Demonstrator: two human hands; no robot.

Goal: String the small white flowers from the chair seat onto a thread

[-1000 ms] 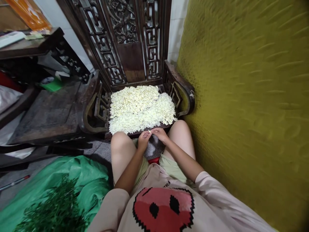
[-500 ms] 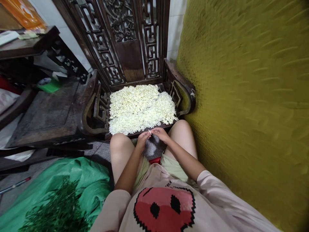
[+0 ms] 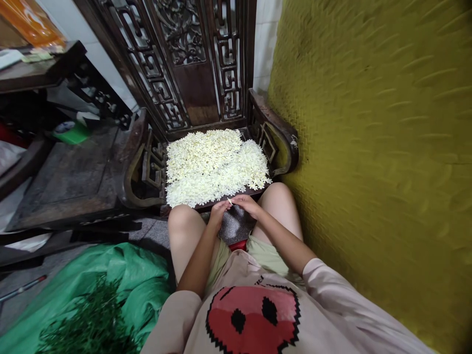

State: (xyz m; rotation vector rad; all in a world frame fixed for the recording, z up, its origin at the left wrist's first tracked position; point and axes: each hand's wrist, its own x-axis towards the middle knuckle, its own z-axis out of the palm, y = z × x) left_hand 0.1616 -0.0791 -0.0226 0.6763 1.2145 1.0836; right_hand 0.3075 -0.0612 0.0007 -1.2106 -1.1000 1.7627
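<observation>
My left hand (image 3: pixel 220 211) and my right hand (image 3: pixel 248 204) meet over my lap, just off the front edge of the chair seat. Between their fingertips is a small white flower (image 3: pixel 230 201), slender at this size; its details are too small to make out. The fingers of both hands are closed in a pinch around it. Right beyond them, a thick layer of white and cream flowers (image 3: pixel 217 167) covers most of the seat of a dark carved wooden chair (image 3: pixel 199 93).
At the right rises a yellow ridged sheet (image 3: pixel 368 147). A second dark wooden seat (image 3: pixel 66 172) at the left bears a green container (image 3: pixel 73 132). On the floor at lower left, green leafy sprigs (image 3: pixel 88 319) lie on a green plastic sheet (image 3: pixel 121 260).
The small flower between the fingertips shows at a slightly different angle. Both hands stay in nearly the same place, and the view has shifted slightly.
</observation>
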